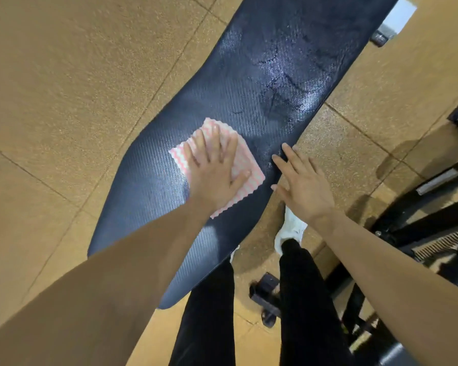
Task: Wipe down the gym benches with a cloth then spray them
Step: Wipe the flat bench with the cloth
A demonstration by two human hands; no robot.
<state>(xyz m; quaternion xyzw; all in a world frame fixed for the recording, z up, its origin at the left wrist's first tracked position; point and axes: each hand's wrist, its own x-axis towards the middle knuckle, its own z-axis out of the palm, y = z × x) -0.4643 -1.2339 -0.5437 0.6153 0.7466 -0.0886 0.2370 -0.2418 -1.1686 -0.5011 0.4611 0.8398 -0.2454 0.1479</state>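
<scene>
A long black padded gym bench [154,196] runs diagonally from bottom centre to top right. Its far half shines with wet streaks [283,83]. A pink-and-white striped cloth [250,167] lies flat on the middle of the pad. My left hand [217,170] presses down on the cloth with straight, spread fingers. My right hand [302,186] rests flat with straight fingers at the bench's right edge, its fingertips touching the pad. No spray bottle is in view.
Tan rubber floor tiles [64,101] surround the bench. My black-trousered legs and a white shoe [291,228] stand by the bench's right side. Black machine frames [421,233] crowd the right edge, and a bench foot [267,297] sits near my legs. A white metal bracket [397,19] shows at the bench's far end.
</scene>
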